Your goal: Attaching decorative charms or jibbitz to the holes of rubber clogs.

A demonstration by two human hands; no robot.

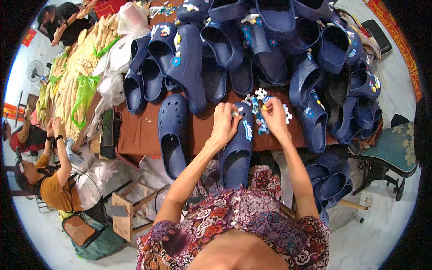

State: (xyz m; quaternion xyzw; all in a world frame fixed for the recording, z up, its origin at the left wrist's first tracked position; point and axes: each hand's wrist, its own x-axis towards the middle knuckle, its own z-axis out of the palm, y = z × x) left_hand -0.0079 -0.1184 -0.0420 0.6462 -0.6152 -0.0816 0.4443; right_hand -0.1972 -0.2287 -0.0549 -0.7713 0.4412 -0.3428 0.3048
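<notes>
A navy clog [236,155] lies in front of me, its heel toward my body and a white-and-blue lettered charm on its upper. My left hand [224,123] rests at its toe, thumb and forefinger pinched round a small pale shoe charm [236,114]. Over the loose pile of blue and white charms [262,127] just right of the clog, my right hand [275,118] pinches a small yellow piece [265,108], partly hidden by the fingers. To the left lies another navy clog [173,130] with bare holes in its upper.
Many navy clogs [189,67], several with charms, are heaped along the far side of the brown-covered table [139,130]. More clogs [330,180] sit low at the right, near a green chair [391,148]. A wooden stool [130,207] and other people are at the left.
</notes>
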